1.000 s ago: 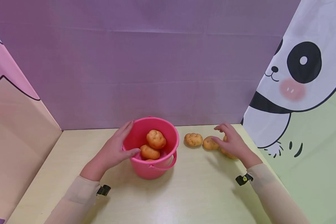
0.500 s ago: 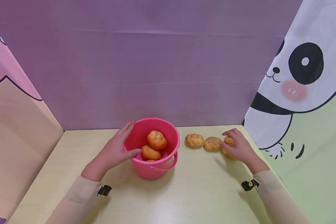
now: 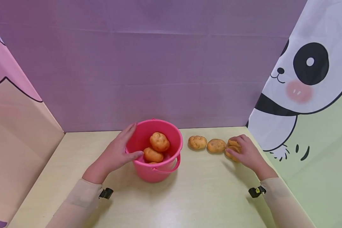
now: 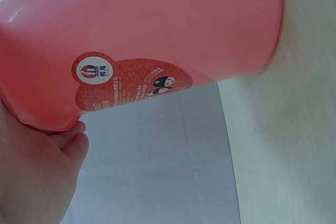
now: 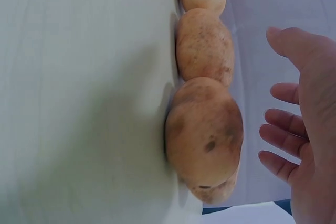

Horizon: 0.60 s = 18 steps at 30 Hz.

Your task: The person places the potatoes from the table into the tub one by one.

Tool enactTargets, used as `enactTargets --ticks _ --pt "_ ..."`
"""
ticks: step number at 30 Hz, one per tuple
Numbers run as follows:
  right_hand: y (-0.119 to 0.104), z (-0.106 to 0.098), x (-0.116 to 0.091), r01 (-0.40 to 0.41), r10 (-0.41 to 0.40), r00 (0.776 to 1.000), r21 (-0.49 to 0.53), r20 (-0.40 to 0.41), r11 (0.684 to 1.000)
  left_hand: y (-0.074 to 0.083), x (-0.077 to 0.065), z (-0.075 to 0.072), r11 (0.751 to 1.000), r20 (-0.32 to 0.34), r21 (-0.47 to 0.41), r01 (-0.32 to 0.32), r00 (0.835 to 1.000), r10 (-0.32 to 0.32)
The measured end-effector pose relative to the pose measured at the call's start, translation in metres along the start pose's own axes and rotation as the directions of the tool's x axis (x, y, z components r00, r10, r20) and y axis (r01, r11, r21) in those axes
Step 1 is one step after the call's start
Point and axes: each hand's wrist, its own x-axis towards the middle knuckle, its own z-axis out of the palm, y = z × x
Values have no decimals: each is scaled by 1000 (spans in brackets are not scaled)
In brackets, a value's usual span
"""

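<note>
Nearest, two pale sleeves [image 3: 77, 202] reach in over the table [image 3: 196, 196], a small black device [image 3: 106, 193] at each wrist. The left hand [image 3: 115, 155] rests against the near-left side of a pink bucket [image 3: 152, 174], its thumb and fingers spread wide apart along the rim. The bucket stands upright on the table, left of the middle, its long axis vertical and its mouth facing up; the handle [image 3: 167, 172] hangs down at the front right. Inside, a lower potato [image 3: 153, 155] lies with its long axis mostly left to right, while an upper potato [image 3: 159, 142] slants from back left to front right. A sliver of another shows at the front.

To the right, the right hand [image 3: 249, 155] hangs over two potatoes, its fingers apart and holding nothing; the right wrist view shows a gap below them. The near potato [image 5: 205, 132] hides much of the far potato [image 5: 218, 191], so their long axes are hard to tell. Just left, the middle potato [image 3: 216, 145] and the end potato [image 3: 197, 142] both lie lengthwise left to right. Behind stands a purple backdrop [image 3: 171, 63], with a panda [image 3: 299, 85] on the right-hand panel.
</note>
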Motion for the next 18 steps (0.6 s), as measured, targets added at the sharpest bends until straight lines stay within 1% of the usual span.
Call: enactTargets --ticks 6,13,18 --pt "6 3 -5 16 -16 1000 -19 -10 1000 -1 0 0 1000 -1 -1 0 1000 0" --pt "10 5 -10 -2 3 1000 -53 3 999 -3 0 1 1000 -1 9 -7 1000 7" --pt "13 7 -12 2 -1 1000 -85 9 996 -2 0 1 1000 -4 12 -12 1000 12"
